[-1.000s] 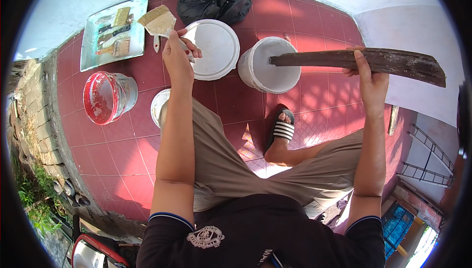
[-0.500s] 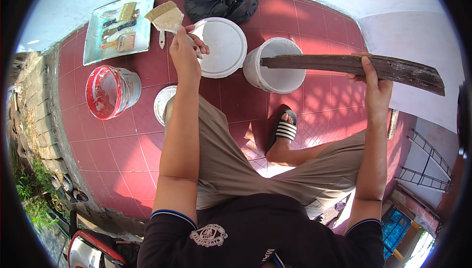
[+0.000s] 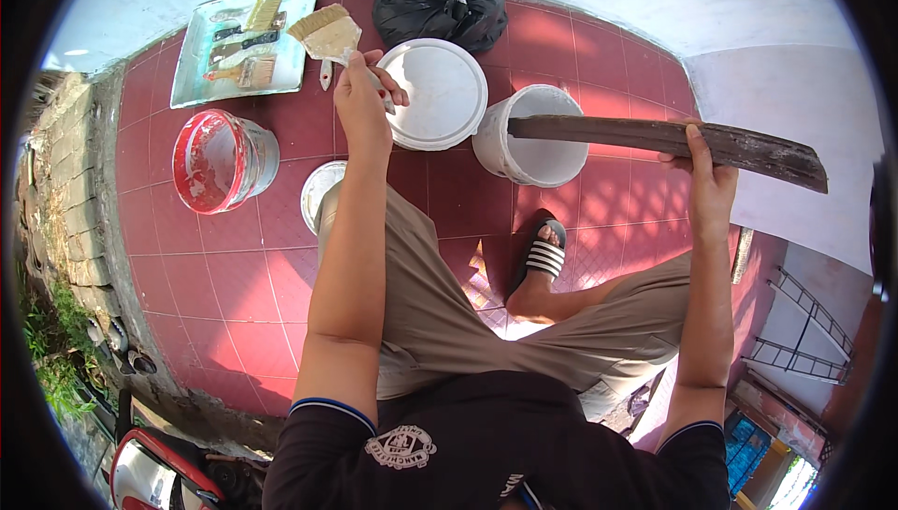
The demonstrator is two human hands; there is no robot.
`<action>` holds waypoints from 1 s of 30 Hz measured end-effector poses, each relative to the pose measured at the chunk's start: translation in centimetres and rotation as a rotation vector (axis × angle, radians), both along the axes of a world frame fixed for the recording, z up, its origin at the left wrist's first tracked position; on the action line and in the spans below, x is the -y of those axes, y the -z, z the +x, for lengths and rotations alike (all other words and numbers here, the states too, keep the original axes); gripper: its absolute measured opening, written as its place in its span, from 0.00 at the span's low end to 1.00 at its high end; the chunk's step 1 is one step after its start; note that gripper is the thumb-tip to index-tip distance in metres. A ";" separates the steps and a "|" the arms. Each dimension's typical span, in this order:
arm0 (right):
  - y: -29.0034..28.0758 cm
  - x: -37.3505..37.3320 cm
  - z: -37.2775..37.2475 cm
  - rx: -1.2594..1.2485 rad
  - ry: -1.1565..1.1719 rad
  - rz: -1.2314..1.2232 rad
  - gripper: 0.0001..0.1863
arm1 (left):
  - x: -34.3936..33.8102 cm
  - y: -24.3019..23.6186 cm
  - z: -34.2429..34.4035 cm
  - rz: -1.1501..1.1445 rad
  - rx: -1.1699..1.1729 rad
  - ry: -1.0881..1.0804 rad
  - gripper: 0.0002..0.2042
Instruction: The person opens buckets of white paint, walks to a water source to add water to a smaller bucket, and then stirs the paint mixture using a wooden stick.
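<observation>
My left hand [image 3: 367,98] is closed on the handle of a wide paintbrush [image 3: 327,37], its pale bristles pointing up and left, above a round white lid [image 3: 432,98]. In my right hand [image 3: 702,168] is a long dark weathered wooden strip [image 3: 767,154], its far end over the mouth of a white bucket [image 3: 531,159] holding pale paint or residue. Whether that end touches the bucket I cannot tell.
A pale tray [image 3: 187,84] holds several brushes. A red-rimmed bucket [image 3: 267,159], smaller lid [image 3: 314,190] and black bag [image 3: 407,0] stand on red tiles [image 3: 206,285]. White walls border them; a ladder [image 3: 823,318] and my sandaled foot [image 3: 538,257] show at right.
Both hands, still gripping brush and strip, have shifted slightly in the picture, the strip a little lower. The background has also shifted as the view moved.
</observation>
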State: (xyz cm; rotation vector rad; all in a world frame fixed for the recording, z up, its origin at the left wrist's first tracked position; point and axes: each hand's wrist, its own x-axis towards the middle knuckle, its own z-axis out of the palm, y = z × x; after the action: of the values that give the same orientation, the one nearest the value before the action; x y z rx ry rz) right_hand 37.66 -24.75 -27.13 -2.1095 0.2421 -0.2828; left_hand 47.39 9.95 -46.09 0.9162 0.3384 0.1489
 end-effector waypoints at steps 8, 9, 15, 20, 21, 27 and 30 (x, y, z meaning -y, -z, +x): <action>-1.1 3.5 -0.9 0.029 0.148 0.050 0.12 | -0.5 0.1 0.0 0.014 -0.018 -0.017 0.20; -1.3 4.5 -1.1 0.040 0.214 0.115 0.12 | -0.6 0.1 0.0 0.014 -0.018 -0.019 0.20; -2.1 10.8 -2.2 -0.008 0.346 0.198 0.13 | -0.6 0.0 0.0 0.005 -0.021 -0.025 0.19; -2.4 12.2 -2.4 -0.012 0.443 0.339 0.11 | -1.8 -0.1 -0.6 0.023 -0.023 -0.040 0.19; -3.0 13.1 -2.6 -0.007 0.433 0.352 0.11 | -1.7 -0.1 -0.6 0.000 -0.020 -0.040 0.19; -5.8 15.9 -0.3 0.064 0.322 0.525 0.09 | -2.5 0.1 -0.8 0.003 -0.044 -0.066 0.19; -9.2 12.3 3.4 0.074 0.147 0.542 0.09 | -2.4 0.0 -0.8 0.036 -0.088 -0.054 0.19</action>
State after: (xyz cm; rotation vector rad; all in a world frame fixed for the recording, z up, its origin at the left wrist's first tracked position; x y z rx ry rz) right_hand 41.04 -37.05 -17.92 -1.5456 0.3834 -0.3385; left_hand 46.55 12.35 -46.08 0.9518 0.4437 0.1646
